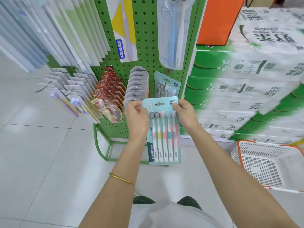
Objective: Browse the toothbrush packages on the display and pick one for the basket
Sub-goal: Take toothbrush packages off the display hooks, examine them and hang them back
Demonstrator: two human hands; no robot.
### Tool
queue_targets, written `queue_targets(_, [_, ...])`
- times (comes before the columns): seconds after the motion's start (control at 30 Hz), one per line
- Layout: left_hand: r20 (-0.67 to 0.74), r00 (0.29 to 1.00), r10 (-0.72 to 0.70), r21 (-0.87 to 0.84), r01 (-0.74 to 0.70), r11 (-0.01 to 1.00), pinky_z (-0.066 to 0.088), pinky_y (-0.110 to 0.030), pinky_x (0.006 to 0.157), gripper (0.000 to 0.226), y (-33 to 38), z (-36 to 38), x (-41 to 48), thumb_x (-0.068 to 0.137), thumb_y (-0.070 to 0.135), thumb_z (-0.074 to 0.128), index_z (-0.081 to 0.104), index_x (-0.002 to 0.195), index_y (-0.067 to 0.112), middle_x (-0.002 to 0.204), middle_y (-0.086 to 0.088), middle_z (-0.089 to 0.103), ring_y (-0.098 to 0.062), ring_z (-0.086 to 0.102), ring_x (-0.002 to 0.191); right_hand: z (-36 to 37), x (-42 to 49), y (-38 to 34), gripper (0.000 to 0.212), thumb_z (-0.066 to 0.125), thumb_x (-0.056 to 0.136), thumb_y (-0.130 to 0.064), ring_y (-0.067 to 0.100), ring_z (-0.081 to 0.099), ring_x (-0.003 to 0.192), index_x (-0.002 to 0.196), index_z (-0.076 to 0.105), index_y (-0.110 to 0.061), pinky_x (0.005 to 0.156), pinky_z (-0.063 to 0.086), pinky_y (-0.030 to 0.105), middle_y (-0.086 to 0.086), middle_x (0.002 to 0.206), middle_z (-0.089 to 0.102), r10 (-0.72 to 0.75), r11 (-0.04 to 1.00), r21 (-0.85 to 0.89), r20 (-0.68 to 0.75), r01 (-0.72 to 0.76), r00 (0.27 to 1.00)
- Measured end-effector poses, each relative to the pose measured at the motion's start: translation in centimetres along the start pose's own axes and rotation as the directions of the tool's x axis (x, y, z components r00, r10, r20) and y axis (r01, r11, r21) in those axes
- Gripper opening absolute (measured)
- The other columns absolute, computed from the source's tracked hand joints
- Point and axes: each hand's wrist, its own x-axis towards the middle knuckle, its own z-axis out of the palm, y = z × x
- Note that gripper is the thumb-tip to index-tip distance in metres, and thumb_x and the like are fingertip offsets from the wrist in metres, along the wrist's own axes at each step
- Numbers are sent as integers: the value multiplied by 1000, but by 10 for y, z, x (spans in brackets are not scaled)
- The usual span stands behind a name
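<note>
A light-blue package of several toothbrushes (164, 137) hangs upright in front of the green pegboard display (144, 38). My left hand (137, 117) pinches its upper left edge and my right hand (185, 114) pinches its upper right corner. Another package of the same kind (167, 85) hangs on a hook just behind it. The white and orange basket (269, 163) stands on the floor at the lower right, with nothing visible inside.
Rows of other toothbrush packs hang on hooks: red ones (109, 89), clear ones (135, 86), purple ones (65, 99). Stacked tissue packs (243, 89) fill the right side. An orange bag (218, 20) sits above them. White tiled floor (41, 153) lies to the left.
</note>
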Motion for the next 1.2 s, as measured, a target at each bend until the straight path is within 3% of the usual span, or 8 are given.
queue_targets(0.1, [-51, 997, 56, 50, -54, 997, 50, -41, 86, 10, 0, -1, -6, 91, 10, 49, 53, 96, 18, 90, 5, 55, -18, 55, 89, -3, -4, -5, 27, 45, 97, -9, 14, 45, 68, 71, 52, -13, 64, 36, 28, 4, 76, 51, 36, 997, 69, 2, -36, 999])
queue_targets(0.17, [-65, 995, 70, 111, -62, 992, 46, -39, 92, 16, -3, -1, -8, 93, 19, 53, 53, 107, 12, 95, 4, 52, -19, 54, 96, -5, -6, -8, 27, 46, 97, -9, 16, 46, 69, 71, 53, -11, 65, 37, 29, 6, 76, 52, 67, 990, 122, 0, -67, 998])
queue_targets(0.27, [97, 995, 28, 58, -33, 998, 47, -42, 94, 30, -4, 1, -17, 92, 37, 56, 46, 114, 19, 105, -2, 59, -20, 58, 100, -10, -7, -12, 22, 49, 95, -10, 22, 50, 74, 81, 56, 5, 72, 42, 35, 13, 80, 55, 93, 980, 178, -3, -91, 996])
queue_targets(0.43, [240, 960, 146, -7, -148, 989, 44, -23, 93, 64, 5, 14, -39, 81, 32, 73, 33, 130, 25, 117, 13, 52, -4, 53, 108, -26, -20, -26, 20, 52, 96, -18, 24, 57, 82, 79, 60, -12, 83, 49, 45, 16, 92, 62, 107, 953, 292, -75, -81, 991])
queue_targets(0.6, [200, 945, 258, -122, -237, 964, 34, 2, 85, 68, 24, 27, -38, 83, 28, 72, 32, 137, 23, 117, 25, 47, 18, 46, 100, -51, -50, -26, 38, 40, 100, -42, 8, 68, 78, 109, 66, -16, 65, 52, 24, -3, 94, 72, 132, 923, 354, 69, -148, 989])
queue_targets(0.77, [119, 907, 404, 28, -409, 912, 38, -27, 100, 59, 34, 47, -40, 88, 41, 61, 33, 136, 22, 130, 8, 49, -6, 47, 119, -44, -78, -17, 19, 47, 99, -20, 9, 65, 71, 94, 64, -15, 65, 53, 21, -3, 81, 69, 78, 861, 506, -31, -51, 996])
queue_targets(0.9, [182, 857, 482, 444, -509, 737, 28, -39, 108, 78, 19, 58, -61, 91, 50, 37, 11, 150, 7, 151, -18, 26, -31, 29, 137, -46, -80, -18, 23, 46, 100, -18, 13, 61, 68, 82, 60, -15, 65, 51, 24, 1, 75, 66, 100, 809, 586, -81, -34, 992])
queue_targets(1.2, [573, 609, 549, 551, -782, 292, 28, -54, 109, 63, -16, 65, -87, 97, 50, 23, 29, 147, 13, 152, -23, 28, -39, 27, 140, -72, -63, -19, 22, 43, 101, -19, 14, 67, 69, 86, 58, -13, 70, 55, 28, -1, 73, 71, 251, 652, 758, -172, -35, 953])
